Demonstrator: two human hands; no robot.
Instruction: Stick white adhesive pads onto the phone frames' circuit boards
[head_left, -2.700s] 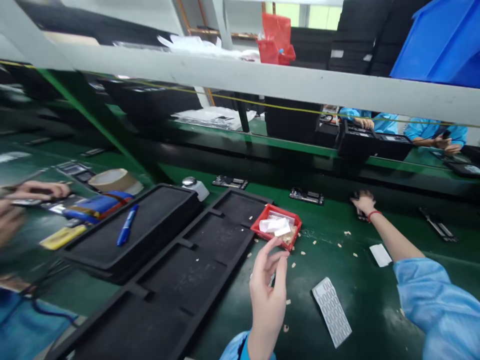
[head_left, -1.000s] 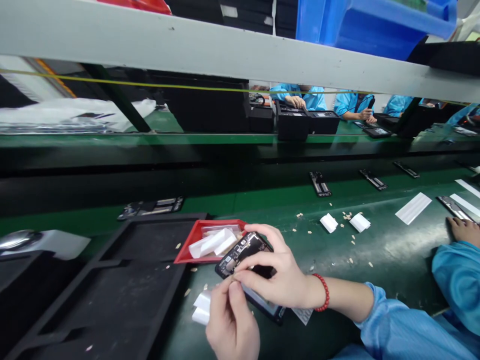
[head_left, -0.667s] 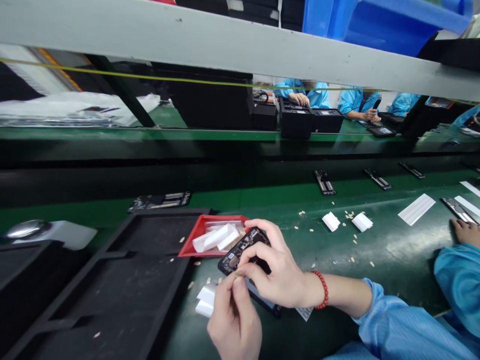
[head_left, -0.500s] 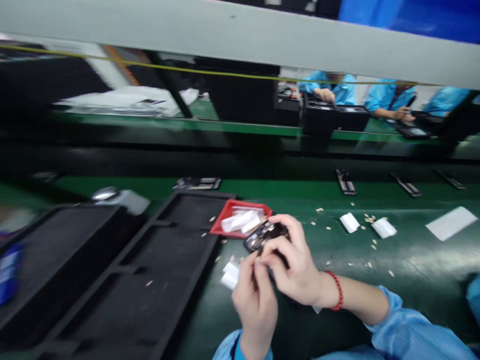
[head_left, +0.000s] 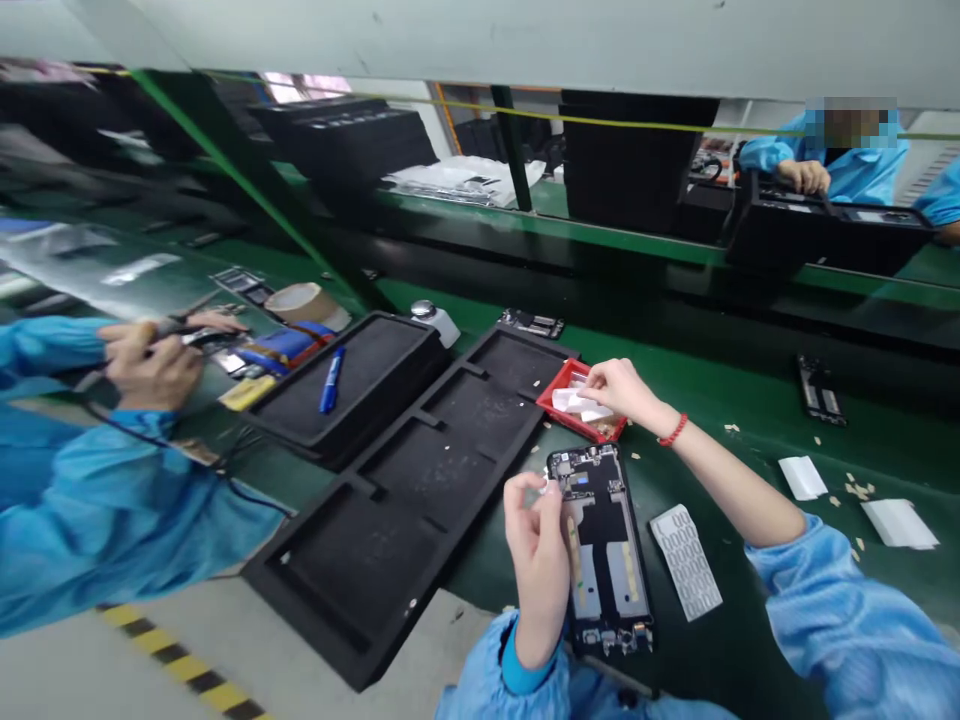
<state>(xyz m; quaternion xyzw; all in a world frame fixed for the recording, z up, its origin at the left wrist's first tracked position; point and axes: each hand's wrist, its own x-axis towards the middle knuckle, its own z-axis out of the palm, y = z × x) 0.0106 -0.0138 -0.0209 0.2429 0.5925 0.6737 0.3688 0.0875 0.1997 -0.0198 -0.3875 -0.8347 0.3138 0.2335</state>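
An opened phone body [head_left: 604,545], its inner parts showing, lies flat on the green bench. By its upper left corner, my left hand [head_left: 538,555] has thumb and forefinger pinched together; a tiny white bit shows there, too small to name. Farther forward, my right hand [head_left: 626,388] reaches over the small red tray [head_left: 616,432], closed fingertips at the white slips [head_left: 577,402] inside it. Whether they grip a slip I cannot tell. Right of the phone body lies a sheet of grey outlined stickers [head_left: 686,562].
A long black compartment tray [head_left: 375,650] and a black box [head_left: 300,425] bearing a blue marker [head_left: 331,380] stand left. A co-worker's hand [head_left: 154,370] works beyond them. Other phone bodies [head_left: 821,390], folded white papers [head_left: 802,478] and small tan bits dot the bench.
The view has swung left. My hands, together at a raised phone part before, are now apart: the right at the red tray, the left beside the phone body on the bench.
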